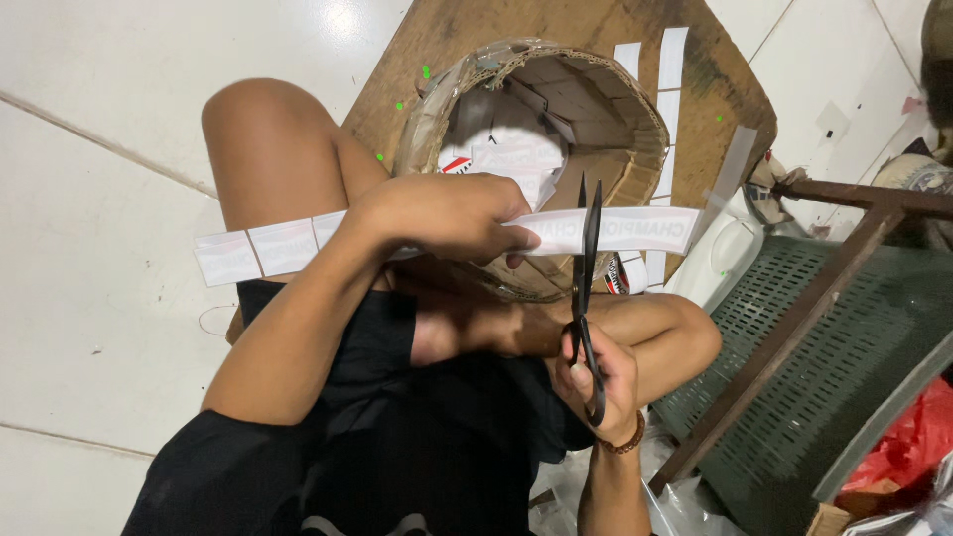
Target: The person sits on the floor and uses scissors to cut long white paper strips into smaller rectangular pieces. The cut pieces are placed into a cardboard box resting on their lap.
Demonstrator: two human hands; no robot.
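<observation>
Head view: left hand [442,213] at frame center, grip closed on a white paper strip [615,230] running from mid-left to mid-right. Right hand [601,382], lower center-right, fingers thru handles of black scissors [587,278], blades nearly closed w/ tips crossing the strip. Cardboard tub [556,109] w/ paper scraps sat behind, upper center. Green crate [844,337] at right.

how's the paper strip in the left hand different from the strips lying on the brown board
The left hand holds one long strip crosswise in the air; the loose strips lie flat, running lengthwise on the board. The held strip sits between the blades of the scissors in the right hand; the others lie untouched. All are white paper.
</observation>
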